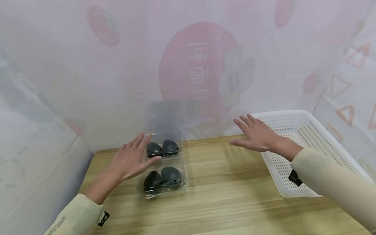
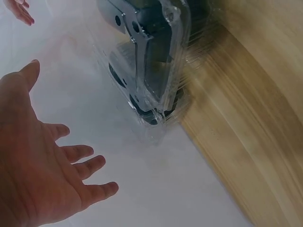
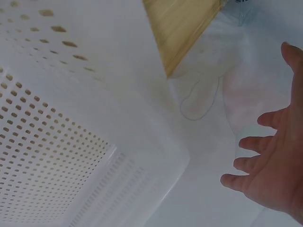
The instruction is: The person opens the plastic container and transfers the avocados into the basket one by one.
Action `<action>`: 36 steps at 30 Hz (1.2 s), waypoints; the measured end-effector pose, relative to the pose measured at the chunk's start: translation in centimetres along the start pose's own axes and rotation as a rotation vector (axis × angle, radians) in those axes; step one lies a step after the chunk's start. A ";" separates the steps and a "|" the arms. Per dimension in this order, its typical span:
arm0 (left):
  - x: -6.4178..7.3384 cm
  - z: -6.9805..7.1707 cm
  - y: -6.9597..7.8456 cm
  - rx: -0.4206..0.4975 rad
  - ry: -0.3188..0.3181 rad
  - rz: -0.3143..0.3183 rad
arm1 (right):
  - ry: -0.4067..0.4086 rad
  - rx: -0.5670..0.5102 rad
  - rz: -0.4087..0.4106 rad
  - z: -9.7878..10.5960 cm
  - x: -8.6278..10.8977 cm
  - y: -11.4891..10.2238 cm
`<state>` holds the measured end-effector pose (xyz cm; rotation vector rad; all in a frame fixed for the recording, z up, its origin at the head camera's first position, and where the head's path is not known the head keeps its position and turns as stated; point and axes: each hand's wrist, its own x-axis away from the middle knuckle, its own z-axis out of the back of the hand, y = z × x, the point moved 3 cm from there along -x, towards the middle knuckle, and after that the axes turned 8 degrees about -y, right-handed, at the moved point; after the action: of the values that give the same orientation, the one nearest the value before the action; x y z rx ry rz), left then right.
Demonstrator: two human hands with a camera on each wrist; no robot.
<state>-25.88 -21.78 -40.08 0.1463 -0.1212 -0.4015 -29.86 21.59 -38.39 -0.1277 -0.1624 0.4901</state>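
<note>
Two clear plastic clamshell packs stand one behind the other on the left half of the wooden table. The front pack (image 1: 162, 179) and the rear pack (image 1: 162, 148) each hold a pair of dark, rounded, cup-like pieces; their exact kind cannot be told. My left hand (image 1: 132, 158) hovers beside the packs with fingers spread, holding nothing; the left wrist view shows a gap between it and the packs. Over the left rim of a white perforated plastic basket (image 1: 283, 189) my right hand (image 1: 258, 133) is held out, fingers straight, also holding nothing.
The wooden table (image 1: 215, 204) ends at the back against a pale printed curtain (image 1: 129, 63) with a large pink circle. Further printed sheets hang on the left (image 1: 9, 148) and right (image 1: 367, 90). The basket takes up the table's right side.
</note>
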 end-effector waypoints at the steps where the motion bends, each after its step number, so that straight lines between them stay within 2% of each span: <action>1: 0.1 -0.1 -0.1 0.006 0.005 -0.001 | -0.001 -0.004 0.005 0.0 -0.1 -0.3; 12: 1.5 -0.9 -0.7 0.062 0.081 0.030 | -0.022 -0.055 0.071 -0.6 -1.1 -3.9; 19: 2.5 -1.4 -0.6 0.191 0.102 0.080 | -0.079 -0.078 0.084 -1.3 -1.8 -6.1; 27: 3.3 -2.1 -0.9 0.360 0.049 0.119 | -0.146 -0.170 0.053 -2.4 -2.6 -8.1; 33: 4.0 -2.8 -1.5 0.551 -0.075 0.208 | -0.129 -0.240 0.102 -3.8 -3.4 -9.6; 36: 4.2 -3.3 -1.9 0.685 -0.126 0.252 | -0.135 -0.302 0.102 -4.5 -3.7 -10.2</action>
<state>-22.28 -24.84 -43.28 0.7736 -0.3960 -0.1033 -27.53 10.52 -41.65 -0.4003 -0.3634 0.5737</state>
